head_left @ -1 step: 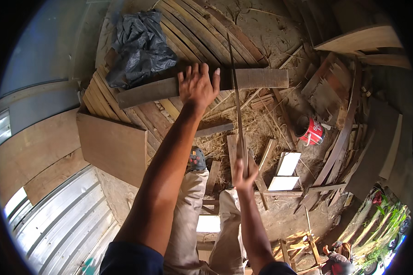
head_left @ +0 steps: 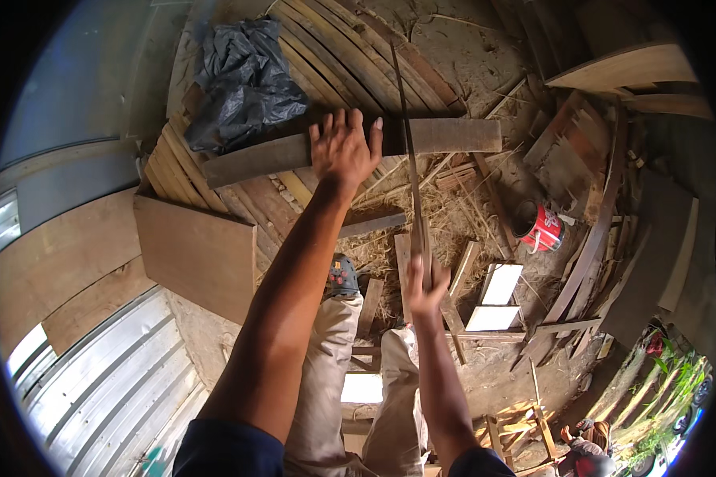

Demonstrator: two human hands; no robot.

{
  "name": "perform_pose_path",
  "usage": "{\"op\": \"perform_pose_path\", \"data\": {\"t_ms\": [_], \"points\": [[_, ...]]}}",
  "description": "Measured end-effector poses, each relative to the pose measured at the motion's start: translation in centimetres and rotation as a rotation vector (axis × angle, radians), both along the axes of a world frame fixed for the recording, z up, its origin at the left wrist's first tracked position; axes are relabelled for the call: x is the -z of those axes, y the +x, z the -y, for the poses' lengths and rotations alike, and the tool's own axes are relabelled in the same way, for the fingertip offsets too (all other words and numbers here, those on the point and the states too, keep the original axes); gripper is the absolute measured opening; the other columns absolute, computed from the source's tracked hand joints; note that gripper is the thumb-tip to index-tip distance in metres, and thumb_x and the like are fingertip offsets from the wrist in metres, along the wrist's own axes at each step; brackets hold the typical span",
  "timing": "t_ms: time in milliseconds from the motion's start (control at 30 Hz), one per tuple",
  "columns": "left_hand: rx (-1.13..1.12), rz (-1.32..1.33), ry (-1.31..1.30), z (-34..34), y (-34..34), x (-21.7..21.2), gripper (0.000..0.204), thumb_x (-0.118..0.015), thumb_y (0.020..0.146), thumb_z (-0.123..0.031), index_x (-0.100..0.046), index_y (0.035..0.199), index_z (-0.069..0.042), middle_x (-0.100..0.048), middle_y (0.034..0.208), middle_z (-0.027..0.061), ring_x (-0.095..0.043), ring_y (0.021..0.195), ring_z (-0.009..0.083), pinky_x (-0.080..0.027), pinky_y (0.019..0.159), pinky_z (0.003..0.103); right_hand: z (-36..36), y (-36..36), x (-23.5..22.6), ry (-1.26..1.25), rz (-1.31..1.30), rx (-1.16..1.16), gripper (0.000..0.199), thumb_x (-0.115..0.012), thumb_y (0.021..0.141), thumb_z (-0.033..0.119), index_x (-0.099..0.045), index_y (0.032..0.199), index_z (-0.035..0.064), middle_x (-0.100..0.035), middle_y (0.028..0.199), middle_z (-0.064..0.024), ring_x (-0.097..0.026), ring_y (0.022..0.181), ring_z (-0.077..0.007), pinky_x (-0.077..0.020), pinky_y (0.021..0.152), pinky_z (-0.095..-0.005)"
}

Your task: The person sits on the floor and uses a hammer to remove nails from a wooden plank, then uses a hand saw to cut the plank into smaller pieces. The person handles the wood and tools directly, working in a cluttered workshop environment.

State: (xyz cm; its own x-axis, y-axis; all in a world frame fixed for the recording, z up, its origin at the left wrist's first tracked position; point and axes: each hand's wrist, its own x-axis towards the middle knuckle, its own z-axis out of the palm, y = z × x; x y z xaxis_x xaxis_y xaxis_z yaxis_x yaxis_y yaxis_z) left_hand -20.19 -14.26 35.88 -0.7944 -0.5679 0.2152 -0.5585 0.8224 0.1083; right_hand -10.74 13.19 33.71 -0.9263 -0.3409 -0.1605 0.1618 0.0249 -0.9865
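A long, dark wooden plank (head_left: 457, 136) lies crosswise in front of me on a stack of boards. My left hand (head_left: 345, 151) holds it down near its middle, fingers over the far edge and thumb out to the right. In my right hand (head_left: 426, 290) is the handle of a handsaw (head_left: 413, 179), the fist closed around it. The blade shows edge-on as a thin dark line. It crosses the plank just right of my left thumb, its tip pointing away from me. How deep the teeth sit in the wood is hidden.
Several stacked boards (head_left: 334, 52) and a crumpled black plastic sheet (head_left: 243, 87) lie beyond the plank. A red bucket (head_left: 542, 229) stands among scrap wood at right. A plywood panel (head_left: 195, 242) is at left. Another person (head_left: 593, 441) is at the lower right.
My right hand has moved slightly forward, and the saw's tip reaches farther past the plank. My left hand and the plank stay in place.
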Motion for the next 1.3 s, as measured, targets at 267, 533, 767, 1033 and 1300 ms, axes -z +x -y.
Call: {"op": "perform_pose_path", "data": {"t_ms": [267,533,767,1033,1300], "points": [[-0.006,0.021,0.013,0.2,-0.2,0.0,0.034,-0.051,0.095,-0.040,-0.060,0.091,-0.007,-0.062,0.090,0.0137,-0.060,0.090,0.0317,-0.040,0.080,0.047,-1.4,2.1,-4.1,0.083,-0.096,-0.035,0.023,-0.058,0.093,0.013,-0.057,0.075,-0.0012,-0.052,0.054,-0.0005,-0.047,0.046,-0.0069,-0.0347,0.043,-0.0244],[0.002,-0.030,-0.020,0.5,-0.5,0.2,0.039,-0.049,0.095,-0.044,-0.060,0.089,-0.008,-0.061,0.090,0.0124,-0.059,0.092,0.0284,-0.041,0.084,0.046,2.2,-1.2,3.4,0.080,-0.023,-0.077,0.031,-0.062,0.095,0.015,-0.053,0.067,0.0051,-0.046,0.052,0.0032,-0.043,0.046,-0.0051,-0.0298,0.042,-0.0250],[-0.014,0.029,-0.031,0.4,-0.6,0.0,0.041,-0.048,0.095,-0.046,-0.061,0.089,-0.007,-0.062,0.090,0.0119,-0.059,0.092,0.0276,-0.041,0.083,0.045,-3.2,2.5,-4.6,0.168,-0.465,-0.171,0.017,-0.051,0.097,0.010,-0.058,0.085,0.0004,-0.055,0.060,-0.0059,-0.050,0.051,-0.0122,-0.0397,0.054,-0.0252],[0.010,-0.050,-0.021,0.5,-0.6,0.3,0.034,-0.051,0.095,-0.039,-0.059,0.090,-0.006,-0.063,0.092,0.0151,-0.062,0.094,0.0330,-0.042,0.083,0.049,3.0,-2.4,2.1,0.116,-0.025,-0.052,0.031,-0.059,0.095,0.019,-0.055,0.067,0.0045,-0.050,0.054,0.0004,-0.046,0.048,-0.0074,-0.0326,0.044,-0.0258],[-0.011,0.012,0.041,0.6,-0.6,0.0,0.036,-0.050,0.095,-0.042,-0.059,0.091,-0.007,-0.061,0.091,0.0119,-0.059,0.092,0.0299,-0.040,0.082,0.046,-1.5,0.6,-2.2,0.074,-0.218,-0.150,0.021,-0.052,0.097,0.016,-0.062,0.087,0.0002,-0.059,0.068,-0.0013,-0.050,0.052,-0.0072,-0.0368,0.048,-0.0252]]}}
